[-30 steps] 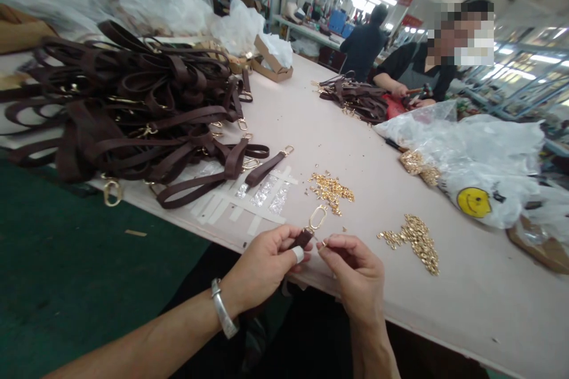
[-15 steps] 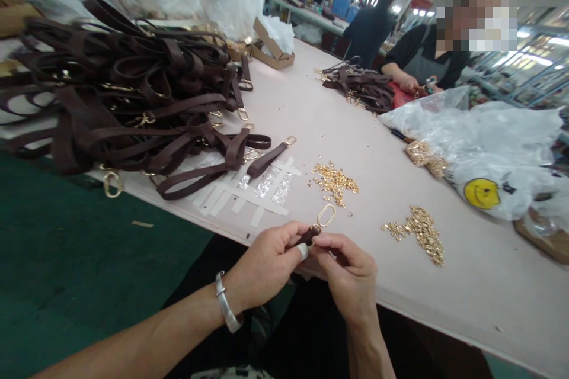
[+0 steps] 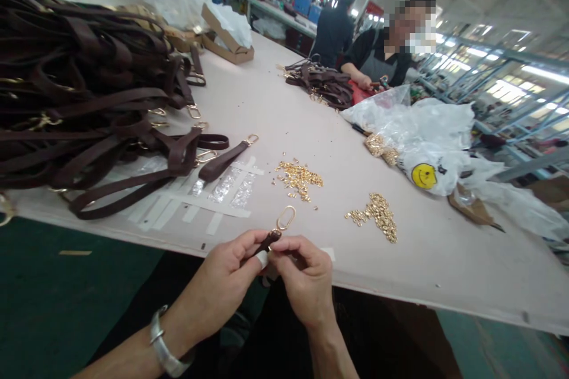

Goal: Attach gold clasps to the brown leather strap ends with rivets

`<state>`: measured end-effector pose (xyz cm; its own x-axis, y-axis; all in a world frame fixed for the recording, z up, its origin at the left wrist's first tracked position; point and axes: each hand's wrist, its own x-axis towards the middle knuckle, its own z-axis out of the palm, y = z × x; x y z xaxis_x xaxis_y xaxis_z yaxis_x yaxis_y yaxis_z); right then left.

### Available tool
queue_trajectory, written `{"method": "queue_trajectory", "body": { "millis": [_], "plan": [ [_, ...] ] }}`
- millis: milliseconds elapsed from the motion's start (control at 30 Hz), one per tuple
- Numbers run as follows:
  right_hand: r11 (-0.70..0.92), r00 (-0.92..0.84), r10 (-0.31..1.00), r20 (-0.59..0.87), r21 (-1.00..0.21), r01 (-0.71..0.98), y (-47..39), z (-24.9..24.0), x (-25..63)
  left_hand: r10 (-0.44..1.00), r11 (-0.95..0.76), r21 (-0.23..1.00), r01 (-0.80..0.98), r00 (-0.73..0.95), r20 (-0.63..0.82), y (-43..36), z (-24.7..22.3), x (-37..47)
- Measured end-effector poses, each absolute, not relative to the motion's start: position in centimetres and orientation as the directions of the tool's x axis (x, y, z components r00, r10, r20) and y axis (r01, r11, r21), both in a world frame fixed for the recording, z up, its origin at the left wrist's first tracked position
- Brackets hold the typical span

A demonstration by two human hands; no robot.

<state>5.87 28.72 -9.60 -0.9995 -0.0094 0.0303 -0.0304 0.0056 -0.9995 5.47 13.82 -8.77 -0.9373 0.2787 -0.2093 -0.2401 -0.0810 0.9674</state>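
Observation:
My left hand (image 3: pixel 222 278) is closed around the end of a dark brown leather strap (image 3: pixel 268 240) just over the table's front edge. A gold oval ring (image 3: pixel 286 218) sticks up from that strap end. With thumb and forefinger, my right hand (image 3: pixel 302 275) pinches a small gold metal piece against the strap, mostly covered by the fingertips. Just beyond the hands lies a loose pile of small gold fittings (image 3: pixel 300 179), with a second pile of gold fittings (image 3: pixel 380 217) to its right. A short brown strap (image 3: pixel 224 161) with a gold clasp rests on the table, left of the piles.
Brown straps (image 3: pixel 89 95) form a large heap on the left. Clear tape strips (image 3: pixel 229 186) cover part of the table (image 3: pixel 422 266). Plastic bags (image 3: pixel 440 130) and a smaller strap heap (image 3: pixel 317 80) lie further back, near a person (image 3: pixel 377 59). An open cardboard box (image 3: pixel 229 50) stands behind.
The view has swung right, so everything sits further left in the picture. Both hands keep their hold on the strap, with only slight finger movement.

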Motion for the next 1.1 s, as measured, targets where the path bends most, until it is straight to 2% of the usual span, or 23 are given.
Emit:
{"method": "queue_trajectory", "body": {
  "millis": [133,200,267,367,467,567,700,833,900,933,967,1033,1100],
  "plan": [
    [-0.014,-1.000,0.013,0.020,-1.000,-0.020,29.0,-9.8,6.2,0.322,-0.250,0.902,-0.351,-0.909,-0.264,14.6,-8.9,5.9],
    [-0.029,-1.000,0.000,0.003,-1.000,-0.003,29.2,-9.9,6.3,0.320,-0.263,0.899,-0.351,-0.911,-0.262,14.8,-8.9,6.1],
    [-0.021,-1.000,-0.015,0.008,-1.000,-0.008,29.2,-9.7,6.4,0.289,-0.201,0.937,-0.286,-0.931,-0.222,14.7,-8.8,6.3],
    [-0.016,-1.000,-0.011,0.017,-1.000,-0.017,29.1,-9.5,6.4,0.242,0.009,0.992,-0.123,-0.963,-0.122,14.2,-8.5,6.5],
    [-0.071,-1.000,0.010,-0.010,-0.997,0.009,29.0,-9.4,6.6,0.247,0.224,0.975,0.003,-0.967,-0.054,13.6,-8.2,6.6],
    [-0.123,-1.000,0.002,-0.024,-0.992,0.023,28.9,-9.5,6.7,0.256,0.367,0.925,0.094,-0.967,-0.004,13.1,-8.3,7.1],
    [-0.175,-0.999,-0.001,-0.039,-0.984,0.039,28.3,-9.3,6.9,0.233,0.441,0.880,0.179,-0.969,0.080,13.0,-8.9,8.0],
    [-0.171,-0.999,-0.010,-0.036,-0.985,0.037,28.2,-9.3,7.0,0.217,0.385,0.910,0.155,-0.973,0.074,13.0,-9.7,7.9],
    [0.004,-1.000,-0.004,0.022,-1.000,-0.022,29.5,-9.4,6.5,0.226,0.315,0.948,0.052,-0.974,-0.022,13.0,-10.0,7.3],
    [0.178,-0.996,0.016,0.086,-0.981,-0.082,30.7,-9.5,6.1,0.231,0.278,0.961,-0.014,-0.969,-0.081,12.9,-10.0,7.1],
    [0.384,-0.985,0.040,0.168,-0.913,-0.140,32.2,-9.5,5.5,0.228,0.240,0.967,-0.079,-0.964,-0.135,12.8,-10.0,6.8],
    [0.741,-0.936,0.055,0.347,-0.643,-0.194,35.7,-9.6,4.0,0.208,0.170,0.970,-0.175,-0.956,-0.209,12.5,-9.9,6.5],
    [0.865,-0.915,0.036,0.402,-0.471,-0.173,39.2,-9.7,2.3,0.198,0.143,0.960,-0.239,-0.944,-0.264,12.0,-9.6,6.4]
  ]
}}
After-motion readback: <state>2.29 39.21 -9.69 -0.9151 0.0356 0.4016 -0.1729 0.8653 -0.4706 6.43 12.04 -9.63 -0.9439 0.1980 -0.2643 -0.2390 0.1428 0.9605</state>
